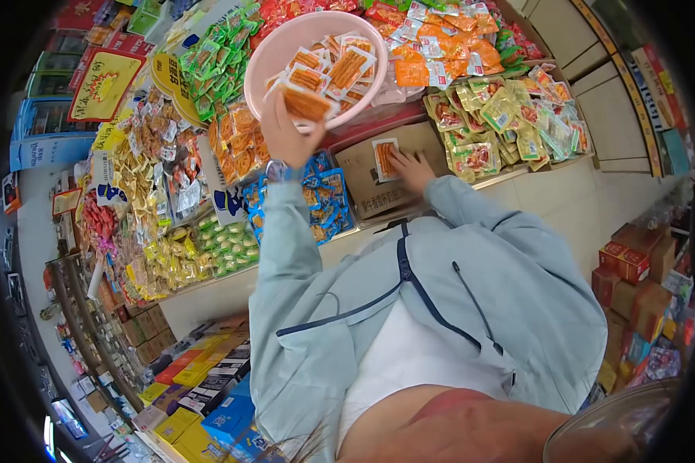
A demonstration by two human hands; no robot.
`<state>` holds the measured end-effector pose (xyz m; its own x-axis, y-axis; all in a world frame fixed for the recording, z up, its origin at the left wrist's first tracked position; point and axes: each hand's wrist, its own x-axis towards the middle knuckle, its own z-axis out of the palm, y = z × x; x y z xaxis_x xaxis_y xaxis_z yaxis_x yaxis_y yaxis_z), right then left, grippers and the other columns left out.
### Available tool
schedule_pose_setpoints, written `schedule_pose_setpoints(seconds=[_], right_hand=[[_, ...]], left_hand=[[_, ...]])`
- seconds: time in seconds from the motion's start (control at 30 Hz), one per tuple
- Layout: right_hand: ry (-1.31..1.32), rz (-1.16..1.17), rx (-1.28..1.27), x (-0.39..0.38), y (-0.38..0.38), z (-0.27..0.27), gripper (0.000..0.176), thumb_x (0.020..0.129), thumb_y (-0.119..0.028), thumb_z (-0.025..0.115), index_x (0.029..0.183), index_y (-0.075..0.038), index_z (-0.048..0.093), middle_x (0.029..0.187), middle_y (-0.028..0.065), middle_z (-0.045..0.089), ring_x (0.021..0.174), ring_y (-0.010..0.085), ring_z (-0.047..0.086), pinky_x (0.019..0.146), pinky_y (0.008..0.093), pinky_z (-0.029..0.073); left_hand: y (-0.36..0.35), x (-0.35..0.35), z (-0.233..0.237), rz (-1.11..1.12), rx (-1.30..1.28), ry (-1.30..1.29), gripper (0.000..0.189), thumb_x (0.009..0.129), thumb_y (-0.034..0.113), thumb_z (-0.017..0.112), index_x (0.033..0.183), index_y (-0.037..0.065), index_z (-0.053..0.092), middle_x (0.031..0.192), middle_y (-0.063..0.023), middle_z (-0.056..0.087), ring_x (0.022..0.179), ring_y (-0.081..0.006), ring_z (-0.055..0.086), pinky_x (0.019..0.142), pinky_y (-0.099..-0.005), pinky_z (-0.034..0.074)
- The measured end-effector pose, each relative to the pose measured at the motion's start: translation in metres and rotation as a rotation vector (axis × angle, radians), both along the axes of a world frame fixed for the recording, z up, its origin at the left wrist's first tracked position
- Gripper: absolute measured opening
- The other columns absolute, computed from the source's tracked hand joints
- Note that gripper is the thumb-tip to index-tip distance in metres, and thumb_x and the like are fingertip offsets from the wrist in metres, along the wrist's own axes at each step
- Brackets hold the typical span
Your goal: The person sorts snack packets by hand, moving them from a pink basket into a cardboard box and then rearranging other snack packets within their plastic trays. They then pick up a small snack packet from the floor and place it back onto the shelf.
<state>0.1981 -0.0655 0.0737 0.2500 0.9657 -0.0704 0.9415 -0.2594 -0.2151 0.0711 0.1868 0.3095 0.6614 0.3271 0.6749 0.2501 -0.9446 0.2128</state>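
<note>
My left hand (286, 137), with a watch on the wrist, is closed on an orange-brown snack packet (307, 104) at the near left rim of a pink basin (256, 58). Several similar packets (347, 68) with white edges lie loose in the basin. My right hand (414, 170) lies palm down with its fingers stretched out over a cardboard box (359, 171). Its fingertips touch the right edge of a single snack packet (384, 160) lying flat on the cardboard.
Blue snack packets (320, 197) fill a compartment left of the cardboard. Gold packets (483, 116) are heaped to its right, orange ones (432, 58) behind. Green packets (216, 65) lie left of the basin. Stacked boxes (208, 386) stand at lower left.
</note>
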Motion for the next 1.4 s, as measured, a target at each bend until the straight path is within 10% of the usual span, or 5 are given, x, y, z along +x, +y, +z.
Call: schedule_pose_setpoints(seconds=[0.43, 0.67, 0.77, 1.1, 1.4], right_hand=[[0.067, 0.028, 0.085, -0.018, -0.032, 0.019, 0.045, 0.076, -0.021, 0.071, 0.113, -0.008, 0.049, 0.142, 0.0203, 0.039, 0.132, 0.0334, 0.039, 0.103, 0.0460, 0.036], [0.138, -0.060, -0.027, -0.010, -0.023, 0.038, 0.063, 0.067, -0.026, 0.078, 0.119, -0.006, 0.049, 0.134, 0.0162, 0.045, 0.128, 0.0330, 0.041, 0.099, 0.0453, 0.038], [0.257, -0.137, 0.001, -0.011, -0.026, 0.051, 0.069, 0.064, -0.027, 0.081, 0.121, -0.006, 0.048, 0.131, 0.0154, 0.047, 0.126, 0.0334, 0.041, 0.098, 0.0453, 0.038], [0.442, 0.004, 0.336, -0.022, -0.035, 0.067, 0.074, 0.061, -0.028, 0.083, 0.118, 0.001, 0.046, 0.125, 0.0229, 0.049, 0.118, 0.0385, 0.045, 0.101, 0.0437, 0.039], [0.501, -0.217, 0.521, -0.052, -0.051, 0.097, 0.067, 0.076, -0.020, 0.074, 0.132, -0.001, 0.041, 0.137, 0.0224, 0.041, 0.127, 0.0408, 0.039, 0.106, 0.0419, 0.035]], left_hand=[[0.127, 0.082, -0.077, 0.077, -0.427, 0.588, 0.081, 0.088, 0.056, 0.051, 0.145, 0.002, 0.029, 0.145, -0.0226, 0.037, 0.133, -0.0381, 0.038, 0.106, -0.0458, 0.034], [-0.010, 0.041, -0.014, -0.035, 0.085, 0.046, 0.060, 0.076, 0.023, 0.068, 0.127, -0.003, 0.049, 0.125, -0.0237, 0.053, 0.117, -0.0407, 0.049, 0.100, -0.0509, 0.038], [-0.094, 0.013, -0.040, -0.346, -0.102, 0.407, 0.043, 0.070, 0.013, 0.067, 0.111, 0.004, 0.058, 0.111, -0.0138, 0.061, 0.110, -0.0322, 0.055, 0.096, -0.0457, 0.042], [-0.118, 0.004, -0.117, -0.609, -0.487, 1.021, 0.090, 0.062, 0.044, 0.080, 0.131, 0.000, 0.041, 0.128, -0.0198, 0.049, 0.117, -0.0381, 0.050, 0.098, -0.0433, 0.042], [-0.094, -0.027, -0.056, -0.508, -0.247, 0.432, 0.086, 0.056, 0.049, 0.084, 0.116, -0.004, 0.050, 0.109, -0.0211, 0.057, 0.098, -0.0381, 0.057, 0.089, -0.0444, 0.046]])
